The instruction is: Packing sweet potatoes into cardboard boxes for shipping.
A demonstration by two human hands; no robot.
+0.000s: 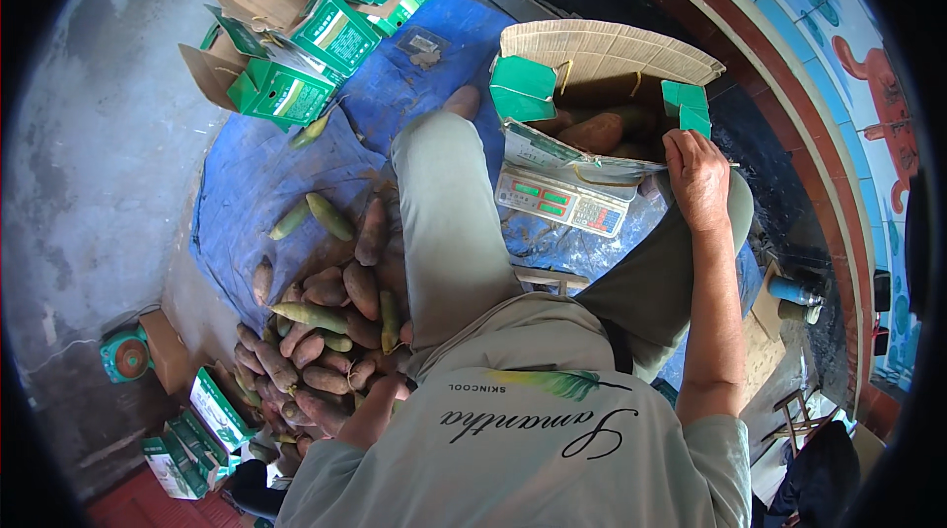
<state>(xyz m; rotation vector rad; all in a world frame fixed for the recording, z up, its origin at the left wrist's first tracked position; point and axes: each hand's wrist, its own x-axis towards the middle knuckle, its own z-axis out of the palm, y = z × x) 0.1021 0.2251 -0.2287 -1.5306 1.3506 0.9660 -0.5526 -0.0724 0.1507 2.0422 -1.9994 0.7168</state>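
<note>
My right hand [698,173] is closed on the near right corner of an open cardboard carton [562,155], by its green flap [688,106]. Inside the carton lie several long reddish-brown roots [595,134], muddy and radish-like. The carton sits on a digital scale [560,201] whose green displays face me. My left hand [383,408] reaches down beside my body into a heap of roots [326,382]; its fingers are hidden, so I cannot see what it holds. The heap mixes brown roots with green ones [314,317].
A blue tarp [237,193] covers the floor under the heap and scale. Open green cartons [335,30] stand at the far left, and more green boxes [212,420] at the near left. A teal device [126,358] rests by the left wall. At right is a curved tiled edge [789,114].
</note>
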